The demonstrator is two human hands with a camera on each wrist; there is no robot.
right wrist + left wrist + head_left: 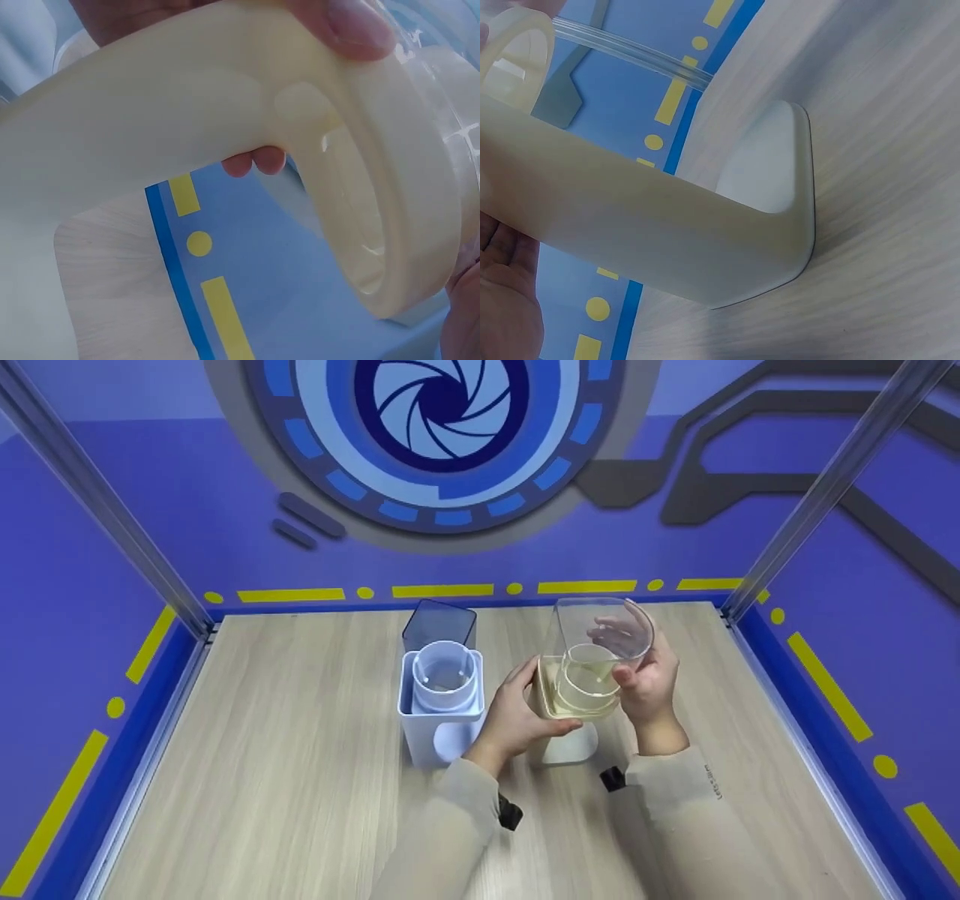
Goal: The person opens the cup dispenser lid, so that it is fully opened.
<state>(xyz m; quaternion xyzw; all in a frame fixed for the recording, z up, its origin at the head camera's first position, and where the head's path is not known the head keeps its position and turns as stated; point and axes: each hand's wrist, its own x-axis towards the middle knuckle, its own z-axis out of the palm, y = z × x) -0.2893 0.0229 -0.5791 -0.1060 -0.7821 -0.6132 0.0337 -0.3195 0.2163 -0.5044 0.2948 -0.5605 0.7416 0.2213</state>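
Observation:
My left hand [514,716] grips the upper part of a cream plastic stand [652,217], thumb across its front. The stand has an upright column, a flat foot [574,746] on the table and a ring-shaped top [420,232]. My right hand [651,682] holds a clear plastic container [581,619] by its right side, thumb in front and fingers behind. This container sits over the ring and overlaps it in the head view. Left thumb [360,30] and fingertips wrap the stand in the right wrist view.
Left of my hands stands a similar white stand [424,731] with a round collar [445,697] on top. A dark see-through container [442,622] is behind it. Blue printed panels [517,547] wall the wooden table [300,780] at the back and sides, with metal posts [825,495] at the corners.

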